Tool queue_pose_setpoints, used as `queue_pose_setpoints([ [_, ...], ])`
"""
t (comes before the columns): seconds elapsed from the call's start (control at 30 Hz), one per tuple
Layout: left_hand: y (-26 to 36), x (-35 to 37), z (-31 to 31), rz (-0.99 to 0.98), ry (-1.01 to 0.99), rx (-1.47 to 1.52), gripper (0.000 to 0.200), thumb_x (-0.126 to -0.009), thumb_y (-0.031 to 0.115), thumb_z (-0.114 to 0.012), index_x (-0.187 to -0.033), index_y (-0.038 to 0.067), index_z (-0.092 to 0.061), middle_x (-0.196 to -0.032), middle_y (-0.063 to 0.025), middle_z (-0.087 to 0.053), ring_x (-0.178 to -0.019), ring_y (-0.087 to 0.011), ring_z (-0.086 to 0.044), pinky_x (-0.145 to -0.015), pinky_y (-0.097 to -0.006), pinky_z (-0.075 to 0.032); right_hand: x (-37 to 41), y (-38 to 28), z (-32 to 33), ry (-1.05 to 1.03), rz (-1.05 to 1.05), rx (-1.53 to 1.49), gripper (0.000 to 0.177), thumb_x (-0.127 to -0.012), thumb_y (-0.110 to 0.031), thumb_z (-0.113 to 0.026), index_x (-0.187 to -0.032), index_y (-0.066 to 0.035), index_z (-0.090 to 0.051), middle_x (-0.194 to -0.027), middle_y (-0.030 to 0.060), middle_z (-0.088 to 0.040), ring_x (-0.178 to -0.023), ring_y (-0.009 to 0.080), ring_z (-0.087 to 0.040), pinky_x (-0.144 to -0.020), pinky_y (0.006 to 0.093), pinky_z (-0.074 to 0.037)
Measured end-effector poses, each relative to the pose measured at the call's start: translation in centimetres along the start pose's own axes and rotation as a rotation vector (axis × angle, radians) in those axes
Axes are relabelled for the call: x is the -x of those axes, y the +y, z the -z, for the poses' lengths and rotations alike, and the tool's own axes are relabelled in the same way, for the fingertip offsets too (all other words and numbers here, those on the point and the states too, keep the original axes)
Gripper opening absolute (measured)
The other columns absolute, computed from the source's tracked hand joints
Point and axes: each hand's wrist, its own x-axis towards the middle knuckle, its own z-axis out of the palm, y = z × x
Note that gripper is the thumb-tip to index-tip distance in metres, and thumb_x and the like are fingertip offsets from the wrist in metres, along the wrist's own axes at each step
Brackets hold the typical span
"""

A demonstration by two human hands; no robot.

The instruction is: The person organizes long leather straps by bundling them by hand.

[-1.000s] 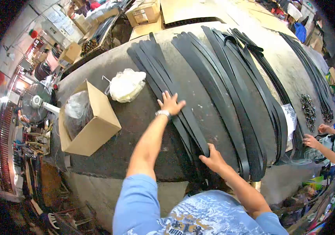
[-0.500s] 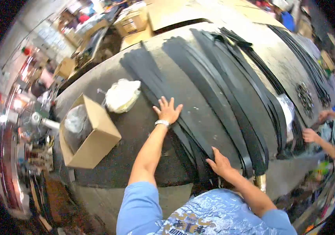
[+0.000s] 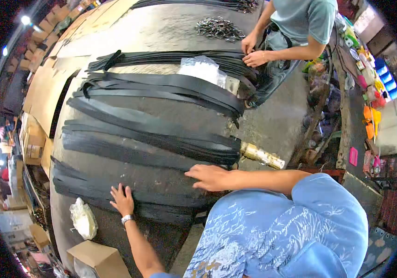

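Directly beneath left hand and right hand, fingers splayed flat and empty: black straps.

1. This is a workshop, apparently for making straps or belts: a large, worn table is covered with rows of long black straps.
2. A heap of metal rings lies near the table's far end.
3. Another person handles straps at the same table.
4. A cardboard box and flattened cardboard lie around it, and cluttered goods line the aisle.
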Motion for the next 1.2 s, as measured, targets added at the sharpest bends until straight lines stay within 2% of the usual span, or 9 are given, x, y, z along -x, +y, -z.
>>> queue_pose_setpoints([
  [0.2, 8.0, 2.2, 2.5, 0.019, 0.178, 0.207, 0.058, -0.099, 0.039, -0.053, -0.148, 0.010, -0.039, -0.160, -0.0218, -0.018, -0.148, -0.0372, -0.020, -0.112, -0.0669, -0.012, 5.8, 5.7, 13.8, 0.278, -0.277, -0.124, 0.038, -0.089, -0.025, -0.065, -0.121, -0.006, -0.061, -0.110, 0.0162, -0.066, -0.099, 0.0318, -0.065, -0.087, 0.0414, -0.052],
  [0.4, 24.9, 4.3, 3.4, -0.265, 0.135, 0.359, 0.055, -0.098, 0.028, -0.057, -0.146, 0.007, -0.040, -0.159, -0.0250, -0.020, -0.146, -0.0397, -0.025, -0.113, -0.0629, -0.015, 5.8, 25.0, 21.5, 0.538, -0.658, 0.393, 0.044, -0.091, -0.027, -0.061, -0.128, -0.006, -0.057, -0.129, 0.0197, -0.058, -0.121, 0.0370, -0.052, -0.101, 0.0455, -0.043],
  [0.5, 31.5, 5.2, 3.6, -0.390, 0.123, 0.420, 0.053, -0.096, 0.025, -0.059, -0.143, 0.006, -0.043, -0.157, -0.0276, -0.023, -0.145, -0.0426, -0.025, -0.113, -0.0632, -0.014, 5.0, 30.9, 22.8, 0.730, -0.631, 0.437, 0.050, -0.089, -0.031, -0.063, -0.131, -0.008, -0.052, -0.129, 0.0175, -0.056, -0.118, 0.0380, -0.052, -0.099, 0.0473, -0.044],
  [0.6, 35.3, 5.5, 3.1, -0.468, 0.113, 0.386, 0.053, -0.094, 0.023, -0.062, -0.142, 0.006, -0.045, -0.155, -0.0276, -0.026, -0.144, -0.0431, -0.026, -0.112, -0.0643, -0.017, 3.8, 31.7, 23.1, 0.696, -0.717, 0.417, 0.053, -0.088, -0.033, -0.064, -0.133, -0.008, -0.050, -0.131, 0.0163, -0.054, -0.120, 0.0368, -0.050, -0.101, 0.0477, -0.042],
  [0.73, 38.9, 6.3, 2.6, -0.506, 0.086, 0.347, 0.050, -0.091, 0.024, -0.065, -0.136, 0.007, -0.050, -0.152, -0.0284, -0.032, -0.141, -0.0443, -0.031, -0.109, -0.0684, -0.020, 2.4, 27.8, 22.2, 0.502, -0.581, 0.154, 0.063, -0.087, -0.044, -0.065, -0.136, -0.008, -0.048, -0.129, 0.0170, -0.055, -0.122, 0.0380, -0.050, -0.100, 0.0485, -0.041],
  [1.0, 41.5, 7.2, 1.4, -0.454, 0.148, 0.378, 0.031, -0.091, 0.021, -0.064, -0.119, 0.007, -0.062, -0.148, -0.0229, -0.042, -0.136, -0.0395, -0.041, -0.107, -0.0692, -0.024, 0.1, 24.9, 18.7, 0.522, -0.455, 0.355, 0.083, -0.078, -0.052, -0.073, -0.141, -0.010, -0.041, -0.131, 0.0198, -0.055, -0.123, 0.0401, -0.050, -0.100, 0.0528, -0.041],
  [1.1, 43.3, 7.0, 1.7, -0.429, 0.149, 0.615, 0.023, -0.092, 0.015, -0.062, -0.112, 0.002, -0.066, -0.128, -0.0193, -0.062, -0.118, -0.0339, -0.060, -0.102, -0.0439, -0.045, 0.1, 25.5, 21.3, 0.335, -0.510, 0.185, 0.070, -0.076, -0.052, -0.075, -0.130, -0.013, -0.053, -0.120, 0.0167, -0.063, -0.112, 0.0373, -0.060, -0.094, 0.0494, -0.046],
  [1.13, 44.5, 6.9, 1.8, -0.406, 0.153, 0.751, 0.023, -0.092, 0.013, -0.062, -0.111, 0.000, -0.066, -0.114, -0.0181, -0.069, -0.104, -0.0307, -0.068, -0.090, -0.0349, -0.052, 0.0, 24.8, 22.5, 0.381, -0.481, 0.194, 0.058, -0.074, -0.053, -0.075, -0.114, -0.013, -0.063, -0.105, 0.0146, -0.069, -0.098, 0.0355, -0.067, -0.086, 0.0464, -0.051],
  [1.2, 46.8, 7.3, 2.8, -0.344, 0.012, 0.926, 0.025, -0.091, 0.014, -0.064, -0.110, -0.002, -0.065, -0.103, -0.0195, -0.071, -0.093, -0.0314, -0.070, -0.081, -0.0365, -0.054, -0.1, 23.4, 24.9, 0.320, -0.585, 0.139, 0.056, -0.074, -0.053, -0.075, -0.109, -0.011, -0.066, -0.099, 0.0162, -0.071, -0.093, 0.0358, -0.067, -0.082, 0.0452, -0.052],
])
